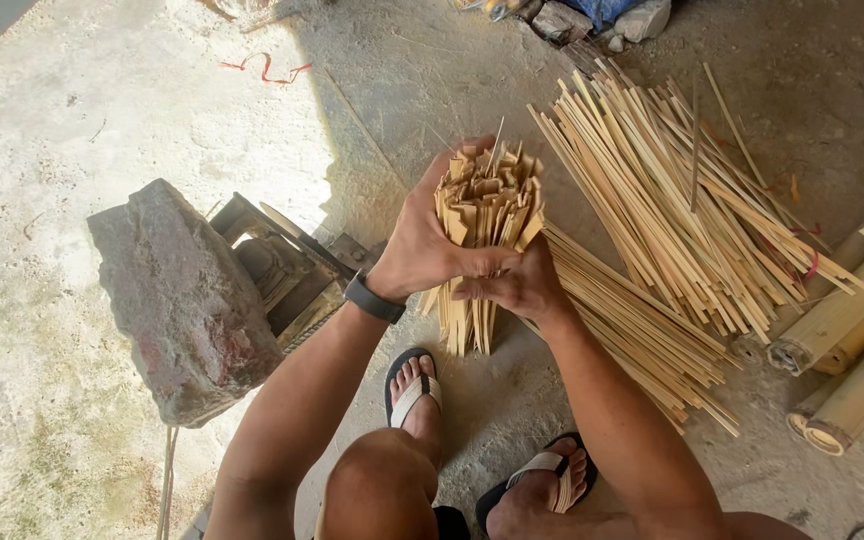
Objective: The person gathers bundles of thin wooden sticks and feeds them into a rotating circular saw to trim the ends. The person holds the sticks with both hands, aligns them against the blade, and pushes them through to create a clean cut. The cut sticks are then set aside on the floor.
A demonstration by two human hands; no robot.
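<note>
A bundle of pale split bamboo strips (487, 205) stands on end on the concrete floor, its cut ends facing up toward me. My left hand (422, 240), with a dark band at the wrist, wraps around the bundle's left side. My right hand (517, 282) grips the bundle's lower right side, fingers curled over the strips. Both hands touch each other around the bundle. My two feet in sandals (414, 385) rest on the floor just below it.
A large pile of loose bamboo strips (672, 200) lies fanned out to the right. Round bamboo poles (842, 320) lie at the far right. A big grey rock (177, 300) sits on a dark metal frame (287, 265) to the left. Red string (264, 68) lies at top left.
</note>
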